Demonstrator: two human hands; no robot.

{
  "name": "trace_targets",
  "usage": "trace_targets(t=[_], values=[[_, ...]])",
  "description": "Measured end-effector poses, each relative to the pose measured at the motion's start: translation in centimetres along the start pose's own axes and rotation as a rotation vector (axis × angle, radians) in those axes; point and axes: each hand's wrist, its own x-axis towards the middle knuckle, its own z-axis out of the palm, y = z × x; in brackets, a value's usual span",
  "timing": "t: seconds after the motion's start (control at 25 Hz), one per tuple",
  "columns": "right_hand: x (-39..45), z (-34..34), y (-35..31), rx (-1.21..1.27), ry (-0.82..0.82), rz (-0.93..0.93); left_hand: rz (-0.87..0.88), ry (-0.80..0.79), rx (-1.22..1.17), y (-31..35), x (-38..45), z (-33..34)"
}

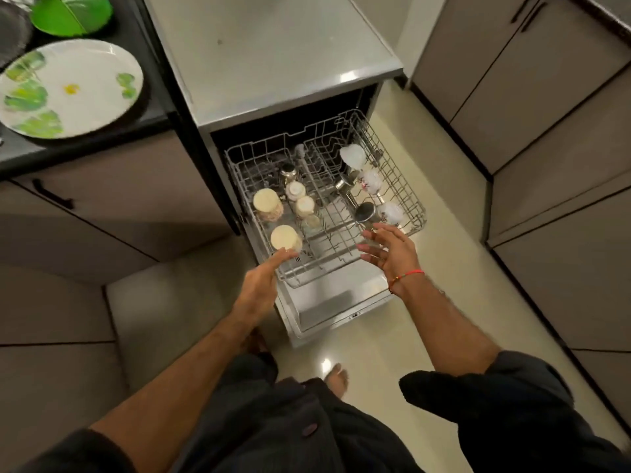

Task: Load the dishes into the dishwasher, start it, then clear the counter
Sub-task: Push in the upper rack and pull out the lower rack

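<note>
The upper rack [415,213] of the dishwasher [273,63] was pulled out and already held cups [286,237] and steel tumblers [364,213]. Both the left hand [261,279] and the right hand [392,252] were relaxed and held nothing. The leaf-pattern plate [68,90] and the green plate [71,13] waited on the counter [157,107], so loading seemed unfinished.

Dishwasher [273,80] open, door [327,308] down. Wire rack [409,213] pulled out, holding upturned cream cups [268,203], steel tumblers [364,213], clear glasses [353,154]. White leaf-print plate [68,90] and green plate [71,13] on counter [150,110].
</note>
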Motion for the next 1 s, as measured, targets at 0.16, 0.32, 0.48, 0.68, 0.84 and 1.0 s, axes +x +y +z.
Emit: trace_targets(t=[0.16,0.32,0.48,0.68,0.84,1.0], values=[[2.7,-1.7,0.6,-0.058,0.046,0.104,-0.053,0.093,-0.02,0.0,0.9,2.0],[4.8,-2.6,1.8,-0.108,0.047,0.176,-0.116,0.042,-0.108,-0.3,4.5,4.4],[8.3,-3.8,3.8,-0.127,0.119,0.235,-0.04,-0.214,0.108,-1.8,7.5,8.7],[13.9,-3.8,6.6,-0.031,0.161,0.44,-0.104,-0.387,0.408,-3.5,10.0,14.2],[17.7,-4.0,9.2,-0.012,0.173,0.54,-0.259,-0.478,0.527,-5.9,10.1,19.0],[19.1,-4.5,11.8,0.058,0.184,0.418,-0.291,-0.422,0.503,-7.6,10.0,21.0]])
